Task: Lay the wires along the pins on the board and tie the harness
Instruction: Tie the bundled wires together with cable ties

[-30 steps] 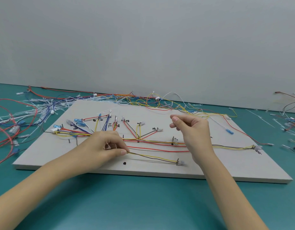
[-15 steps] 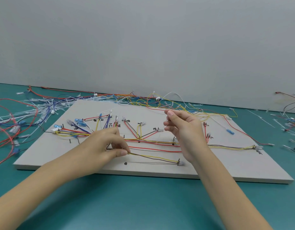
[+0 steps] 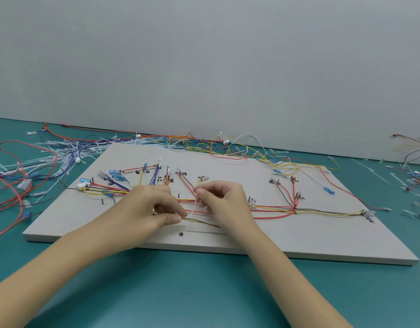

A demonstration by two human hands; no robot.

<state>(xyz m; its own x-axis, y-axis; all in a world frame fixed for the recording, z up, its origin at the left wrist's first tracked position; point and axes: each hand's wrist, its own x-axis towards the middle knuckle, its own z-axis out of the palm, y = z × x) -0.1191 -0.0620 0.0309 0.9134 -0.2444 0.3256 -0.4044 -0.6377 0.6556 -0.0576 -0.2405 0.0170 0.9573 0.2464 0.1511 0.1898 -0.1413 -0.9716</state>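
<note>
A grey board point(image 3: 298, 237) lies on the teal table, with a harness point(image 3: 275, 208) of red, yellow and black wires laid across its middle between black pins and handwritten labels. My left hand point(image 3: 152, 209) pinches the wire bundle near the board's centre front, thumb and fingers curled on a yellow and black pair. My right hand point(image 3: 225, 202) is just to its right, fingers curled and pinching a thin white cable tie point(image 3: 192, 213) that runs down across the wires. The two hands nearly touch.
A heap of white cable ties point(image 3: 62, 152) and loose red and blue wires point(image 3: 12, 185) lies left of the board. More tangled wires point(image 3: 218, 147) run along the back wall, and others point(image 3: 414, 176) sit at the right edge.
My right hand came down and left from above the board's middle to the wire bundle beside my left hand, bringing the white tie to the wires. My left hand stayed on the bundle.
</note>
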